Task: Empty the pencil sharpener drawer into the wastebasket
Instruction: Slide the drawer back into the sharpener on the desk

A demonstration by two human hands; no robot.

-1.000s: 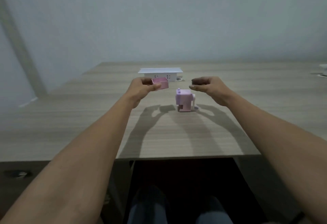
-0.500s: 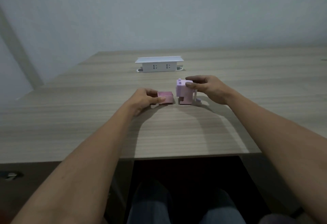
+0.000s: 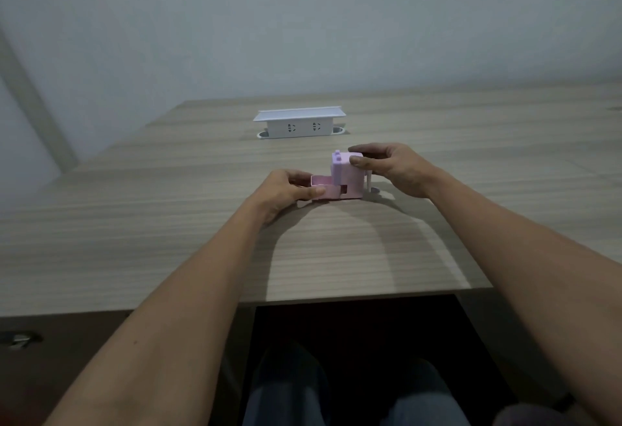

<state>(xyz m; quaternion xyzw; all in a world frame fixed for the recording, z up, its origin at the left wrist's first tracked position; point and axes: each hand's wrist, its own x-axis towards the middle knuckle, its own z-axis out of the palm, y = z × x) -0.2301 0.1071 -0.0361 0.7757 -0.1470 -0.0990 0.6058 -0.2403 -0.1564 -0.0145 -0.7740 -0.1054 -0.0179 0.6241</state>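
Half a second back the drawer (image 3: 319,186) sat just clear of the pencil sharpener (image 3: 348,175); now its inner end has entered the slot in the sharpener's left side, with most of it still sticking out. Left hand (image 3: 286,191) has its grip clamped on the drawer's outer end, thumb on the near wall. Right hand (image 3: 392,166) has its grip closed on the sharpener's top, steadying it on the counter (image 3: 168,223). Going back in suggests the emptying is already done (no wastebasket is in view), leaving only the push home.
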